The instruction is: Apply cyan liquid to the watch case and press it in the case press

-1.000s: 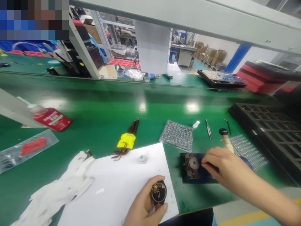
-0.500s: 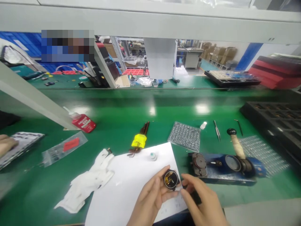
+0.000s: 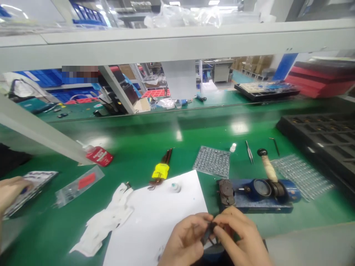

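Both hands meet low over the near edge of the green table [image 3: 144,144], above the white paper sheet [image 3: 155,218]. The left hand [image 3: 184,242] and right hand [image 3: 240,240] pinch a small dark round part [image 3: 208,231] between their fingertips, mostly hidden. Just beyond sits a blue press tool [image 3: 257,192] with a wooden handle. A white glove [image 3: 107,221] lies to the left; another person's hand [image 3: 11,190] rests at the far left edge.

Factory assembly line: green workbench [image 3: 144,147], parts trays [image 3: 321,133].
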A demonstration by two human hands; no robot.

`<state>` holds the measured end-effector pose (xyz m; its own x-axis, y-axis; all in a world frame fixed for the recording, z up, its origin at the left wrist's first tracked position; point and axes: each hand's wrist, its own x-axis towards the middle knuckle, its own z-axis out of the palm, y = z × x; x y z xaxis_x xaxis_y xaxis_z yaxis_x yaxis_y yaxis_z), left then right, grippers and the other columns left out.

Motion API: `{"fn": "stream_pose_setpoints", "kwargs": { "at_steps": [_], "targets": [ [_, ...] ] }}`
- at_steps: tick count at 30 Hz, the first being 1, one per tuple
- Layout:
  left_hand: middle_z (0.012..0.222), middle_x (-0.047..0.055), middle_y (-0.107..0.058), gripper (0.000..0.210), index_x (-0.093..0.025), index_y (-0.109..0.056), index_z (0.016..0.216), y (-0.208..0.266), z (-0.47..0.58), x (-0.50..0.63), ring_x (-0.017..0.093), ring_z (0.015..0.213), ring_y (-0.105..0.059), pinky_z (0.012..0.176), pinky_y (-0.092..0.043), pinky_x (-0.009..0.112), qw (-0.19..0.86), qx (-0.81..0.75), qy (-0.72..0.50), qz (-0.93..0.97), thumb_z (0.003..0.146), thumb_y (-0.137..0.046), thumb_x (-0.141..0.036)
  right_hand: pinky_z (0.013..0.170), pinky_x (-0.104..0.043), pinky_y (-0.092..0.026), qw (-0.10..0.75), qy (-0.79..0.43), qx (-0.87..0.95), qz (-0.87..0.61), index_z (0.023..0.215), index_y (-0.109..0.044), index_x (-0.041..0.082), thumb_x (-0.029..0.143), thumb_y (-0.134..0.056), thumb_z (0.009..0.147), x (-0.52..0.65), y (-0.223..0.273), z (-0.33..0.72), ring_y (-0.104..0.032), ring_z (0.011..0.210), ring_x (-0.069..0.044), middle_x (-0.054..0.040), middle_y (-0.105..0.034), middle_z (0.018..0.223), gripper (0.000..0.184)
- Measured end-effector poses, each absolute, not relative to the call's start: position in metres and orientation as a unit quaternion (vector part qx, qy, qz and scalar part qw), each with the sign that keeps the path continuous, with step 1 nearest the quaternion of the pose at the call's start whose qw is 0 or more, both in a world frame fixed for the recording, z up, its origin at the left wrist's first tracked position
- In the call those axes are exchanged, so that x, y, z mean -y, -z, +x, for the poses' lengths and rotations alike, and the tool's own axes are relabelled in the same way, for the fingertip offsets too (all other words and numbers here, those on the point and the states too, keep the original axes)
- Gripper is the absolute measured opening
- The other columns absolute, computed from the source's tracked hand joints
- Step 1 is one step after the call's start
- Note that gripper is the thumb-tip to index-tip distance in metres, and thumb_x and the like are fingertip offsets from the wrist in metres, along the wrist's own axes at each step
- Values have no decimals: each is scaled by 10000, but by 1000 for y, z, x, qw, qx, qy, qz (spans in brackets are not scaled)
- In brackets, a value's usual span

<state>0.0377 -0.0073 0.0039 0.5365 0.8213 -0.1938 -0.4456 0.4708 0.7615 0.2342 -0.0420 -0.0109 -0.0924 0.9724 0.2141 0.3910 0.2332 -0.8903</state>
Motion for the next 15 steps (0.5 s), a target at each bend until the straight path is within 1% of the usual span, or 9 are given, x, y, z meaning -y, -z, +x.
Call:
{"fn": "stream_pose_setpoints", "kwargs": {
  "at_steps": [1,3,5,6,8,9,11,13,15],
  "targets": [
    [1242,60,-718,388,-250,-812,984,-5,38,6,268,1138,-718,983,-542,326,820,-268,-367,348,693,-988,-437,669,-195,-532,424,-338,667,-511,1051,-748,240,207,-577,1041,43,8,236,-642,759,-145,-27,-628,893,174],
    [1219,50,-728,423,-258,-778,1013,-9,36,2,264,1145,-718,983,-523,323,834,-271,-300,375,667,-1015,-317,689,-187,-541,418,-334,682,-499,1028,-766,239,161,-569,1019,43,4,240,-658,765,-142,-26,-633,872,212],
    [1192,55,-745,477,-251,-750,1059,-17,35,-3,263,1151,-718,1001,-514,337,826,-299,-243,411,661,-1007,-197,700,-175,-556,437,-314,690,-483,1043,-775,244,120,-566,995,44,2,246,-682,765,-136,-25,-656,864,247],
    [1180,66,-753,486,-241,-739,1078,-22,34,-7,265,1137,-723,994,-518,343,818,-310,-230,426,670,-996,-187,703,-173,-566,458,-296,691,-475,1087,-768,244,105,-575,983,44,1,250,-694,764,-136,-26,-673,877,260],
    [1173,90,-764,472,-222,-726,1093,-31,33,-16,275,1103,-736,967,-539,348,793,-324,-239,457,694,-976,-251,697,-173,-582,494,-251,688,-468,1185,-732,247,90,-608,970,48,2,261,-710,759,-136,-28,-703,921,293],
    [1187,98,-764,450,-222,-723,1098,-35,34,-21,281,1114,-733,976,-546,351,766,-340,-258,482,718,-955,-289,685,-174,-584,507,-231,682,-475,1198,-718,253,93,-625,974,52,3,267,-712,750,-137,-25,-710,932,291],
    [1257,94,-755,379,-249,-726,1121,-42,40,-35,292,1184,-711,1048,-539,376,655,-398,-289,574,783,-890,-302,666,-184,-578,525,-203,650,-510,1132,-724,267,139,-648,1003,60,7,281,-710,739,-142,-17,-714,922,198],
    [1305,66,-754,363,-296,-733,1171,-48,50,-50,292,1235,-694,1099,-527,387,505,-437,-275,692,825,-840,-272,672,-206,-567,545,-189,597,-558,1010,-741,272,230,-651,1036,68,12,293,-707,747,-157,-17,-707,891,103],
    [1305,46,-769,414,-323,-722,1243,-54,64,-64,291,1206,-718,1064,-561,375,406,-417,-234,779,846,-824,-269,678,-223,-561,558,-174,553,-593,955,-747,270,314,-656,1047,75,18,304,-698,745,-167,-23,-699,877,136]
  ]
}}
